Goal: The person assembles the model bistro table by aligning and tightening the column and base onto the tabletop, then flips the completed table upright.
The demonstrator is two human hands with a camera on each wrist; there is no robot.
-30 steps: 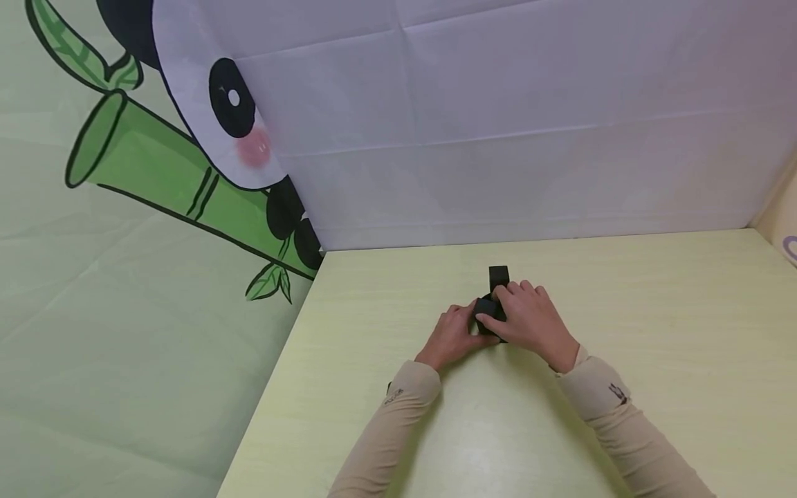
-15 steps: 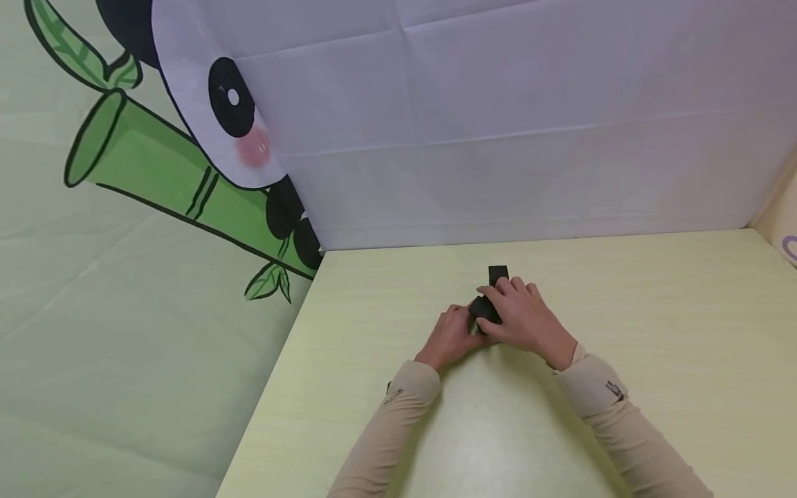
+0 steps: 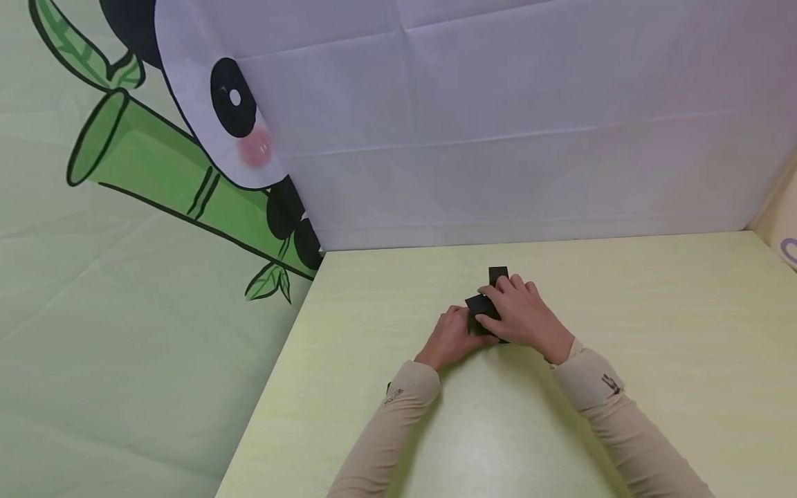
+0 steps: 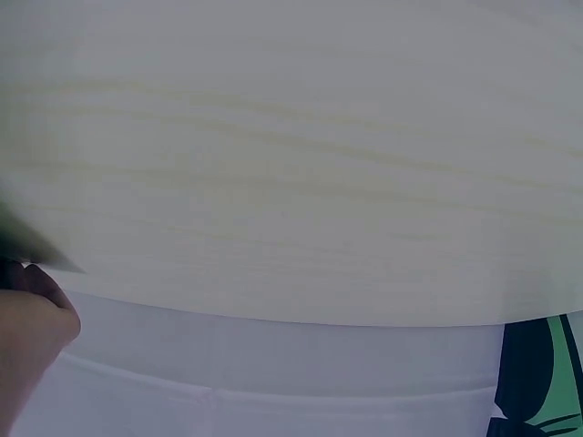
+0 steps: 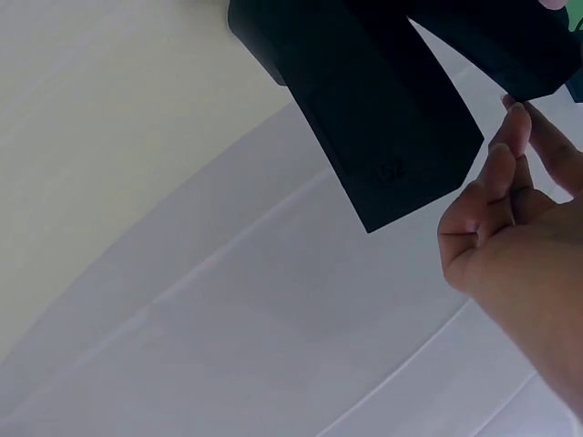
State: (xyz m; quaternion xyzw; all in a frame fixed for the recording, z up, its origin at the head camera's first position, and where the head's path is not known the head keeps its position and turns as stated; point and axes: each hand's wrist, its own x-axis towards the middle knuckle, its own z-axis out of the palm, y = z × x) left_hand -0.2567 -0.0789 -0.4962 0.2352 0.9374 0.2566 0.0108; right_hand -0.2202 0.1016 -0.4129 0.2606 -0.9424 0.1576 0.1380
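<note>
A black, angular block assembly (image 3: 498,272) stands on the table; its exact kind does not show. My left hand (image 3: 454,339) grips its lower left side, the thumb along the near side. My right hand (image 3: 528,312) pinches a black block piece (image 3: 481,305) at the top between thumb and fingers, and that piece sits turned toward the left. In the right wrist view, two long black arms (image 5: 383,137) stick out, one with faint raised marks at its end, and the fingertips touch the other. The left wrist view catches only a bit of the hand (image 4: 32,319).
The pale wood-grain table (image 3: 386,408) reaches back to a white cloth backdrop (image 3: 510,138). At the left hangs a pale green cloth (image 3: 124,346) with a printed panda and bamboo, beyond the table's left edge.
The top block piece has turned and shifted to the left under my right hand, which moved slightly left with it. My left hand has kept its place.
</note>
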